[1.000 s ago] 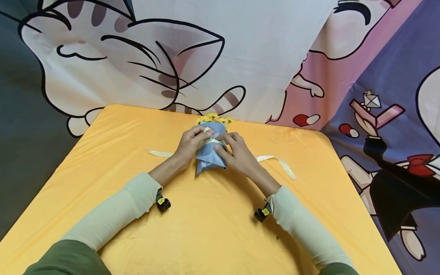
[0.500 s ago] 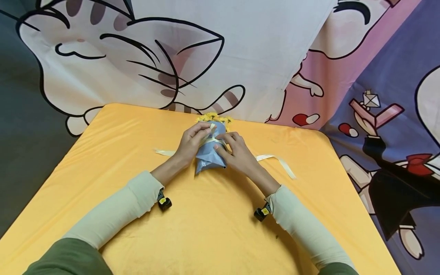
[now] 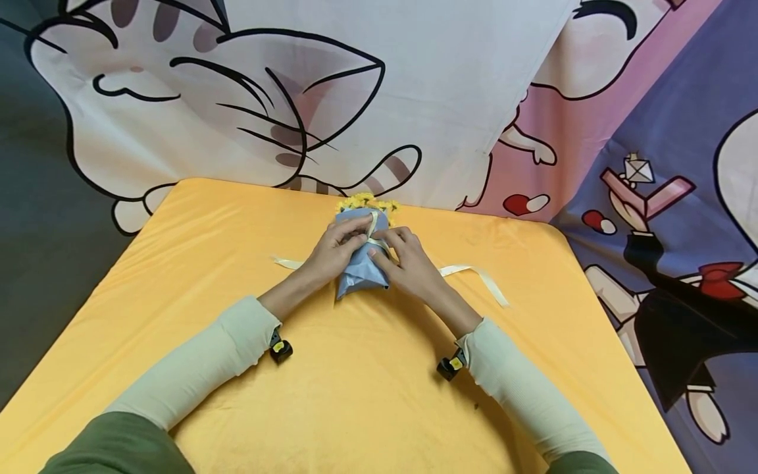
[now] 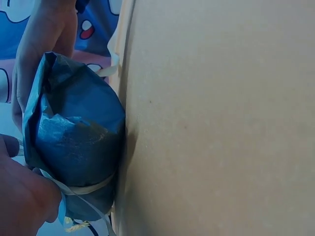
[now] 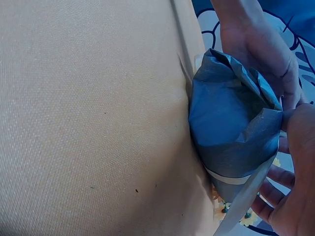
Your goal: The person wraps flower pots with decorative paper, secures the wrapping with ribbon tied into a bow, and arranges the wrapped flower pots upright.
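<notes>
A bouquet wrapped in blue paper [image 3: 358, 273] lies near the far edge of the table, with yellow flowers [image 3: 365, 201] showing at its top. Around its middle runs a cream ribbon [image 5: 229, 178], and a strip of it stands up above the wrap between the hands. My left hand [image 3: 333, 250] pinches the ribbon at the front of the bouquet. From the other side, my right hand [image 3: 411, 264] holds the ribbon with thumb and index finger close to the crossing. Fingers partly hide the crossing itself.
One loose ribbon tail [image 3: 488, 284] trails on the yellow tablecloth [image 3: 355, 382] to the right, and a shorter tail [image 3: 287, 263] shows at the left. Behind the table hangs a cartoon-printed cloth [image 3: 450, 85]. Each wrist carries a small black camera [image 3: 281, 350].
My left hand has moved slightly down and right from the flower end toward the ribbon crossing. A ribbon strip now stands above the fingers, and the left tail has shortened. My right hand stays in place.
</notes>
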